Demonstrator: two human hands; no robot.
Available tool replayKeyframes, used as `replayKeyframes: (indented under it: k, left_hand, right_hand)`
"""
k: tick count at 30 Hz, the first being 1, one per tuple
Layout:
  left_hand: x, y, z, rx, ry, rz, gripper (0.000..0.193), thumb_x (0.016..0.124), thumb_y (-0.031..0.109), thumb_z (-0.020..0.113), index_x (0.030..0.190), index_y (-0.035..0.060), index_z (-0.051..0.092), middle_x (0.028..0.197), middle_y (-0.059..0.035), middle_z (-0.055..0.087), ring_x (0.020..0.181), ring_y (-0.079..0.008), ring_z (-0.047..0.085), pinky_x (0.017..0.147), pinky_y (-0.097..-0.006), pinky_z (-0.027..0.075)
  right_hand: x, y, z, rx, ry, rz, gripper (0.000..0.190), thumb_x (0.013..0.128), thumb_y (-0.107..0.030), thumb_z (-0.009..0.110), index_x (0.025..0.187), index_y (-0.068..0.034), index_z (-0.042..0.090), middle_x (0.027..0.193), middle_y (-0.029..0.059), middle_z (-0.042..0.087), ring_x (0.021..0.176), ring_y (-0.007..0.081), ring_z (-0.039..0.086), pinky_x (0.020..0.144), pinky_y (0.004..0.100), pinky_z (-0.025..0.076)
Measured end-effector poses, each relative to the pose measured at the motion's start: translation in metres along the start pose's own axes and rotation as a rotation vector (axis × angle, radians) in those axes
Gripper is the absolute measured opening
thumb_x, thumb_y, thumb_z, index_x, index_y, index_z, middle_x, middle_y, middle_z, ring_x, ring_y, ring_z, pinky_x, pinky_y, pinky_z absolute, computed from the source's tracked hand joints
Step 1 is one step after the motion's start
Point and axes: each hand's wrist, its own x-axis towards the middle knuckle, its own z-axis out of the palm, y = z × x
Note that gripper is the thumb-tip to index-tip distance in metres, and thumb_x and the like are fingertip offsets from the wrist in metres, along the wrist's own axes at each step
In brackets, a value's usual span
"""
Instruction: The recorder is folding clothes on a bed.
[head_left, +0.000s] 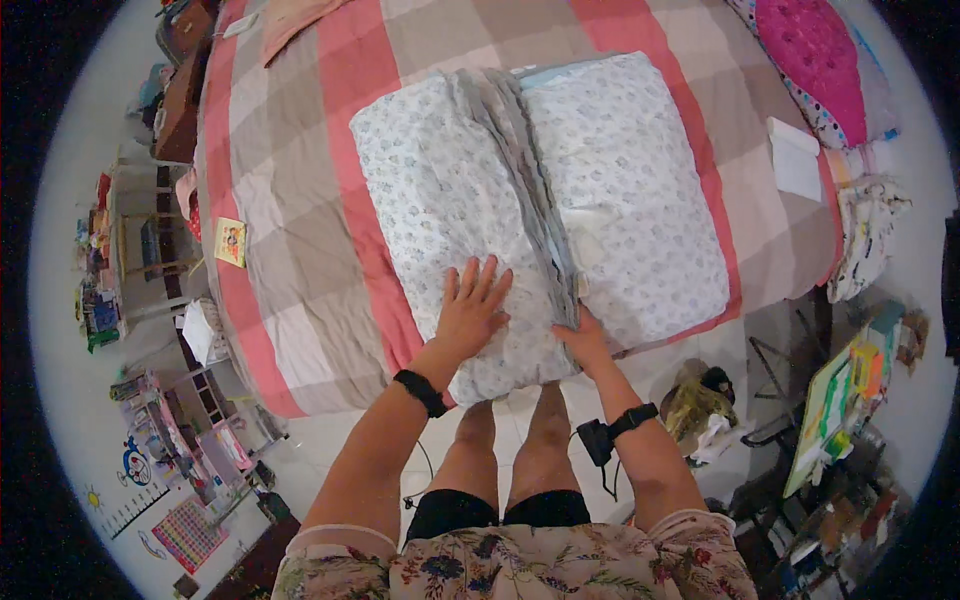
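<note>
A white quilt with a small grey-blue floral print lies folded on a bed with a plaid cover. Its two thick folded parts lie side by side, with grey and pale blue layered edges between them. My left hand rests flat, fingers spread, on the near part of the left fold. At the near end of the layered edges is my right hand, its thumb on the left fold and its fingers partly hidden among the layers; whether it grips them is unclear.
A small yellow booklet lies at the bed's left, white paper at its right. A magenta cushion or bedding is at the upper right. Beyond the bed's near right corner stand a plastic bag and a board; shelves stand left.
</note>
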Motion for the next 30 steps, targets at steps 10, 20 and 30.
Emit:
replayKeyframes:
  k: [10, 20, 30]
  left_hand:
    - [-0.050, 0.108, 0.023, -0.084, -0.246, 0.125, 0.091, 0.064, 0.040, 0.070, 0.137, 0.0133, 0.023, 0.143, -0.0134, 0.017, 0.131, -0.0346, 0.015, 0.101, -0.0591, 0.014]
    - [-0.037, 0.106, 0.044, 0.013, -0.128, 0.136, 0.084, 0.066, 0.031, 0.068, 0.136, 0.0114, 0.026, 0.143, -0.0110, 0.020, 0.132, -0.0339, 0.014, 0.101, -0.0590, 0.015]
    - [-0.119, 0.108, 0.028, -0.439, 0.083, 0.086, 0.041, 0.070, 0.018, 0.058, 0.110, 0.0106, 0.050, 0.108, -0.0109, 0.048, 0.105, -0.0243, 0.044, 0.088, -0.0401, 0.035]
  right_hand:
    - [-0.022, -0.004, -0.203, 0.908, 0.654, 0.050, 0.061, 0.079, -0.028, 0.062, 0.130, -0.009, 0.035, 0.134, 0.0077, 0.036, 0.116, 0.0261, 0.041, 0.094, 0.0410, 0.038]
    - [-0.020, -0.101, -0.171, 1.214, 0.119, -0.124, 0.052, 0.081, -0.022, 0.055, 0.128, -0.007, 0.037, 0.126, 0.0105, 0.046, 0.115, 0.0308, 0.043, 0.097, 0.0494, 0.034]
    - [-0.072, -0.133, 0.119, -1.092, -0.704, -0.380, 0.078, 0.068, -0.032, 0.066, 0.134, -0.011, 0.030, 0.094, 0.0186, 0.061, 0.085, 0.0383, 0.059, 0.072, 0.0455, 0.047]
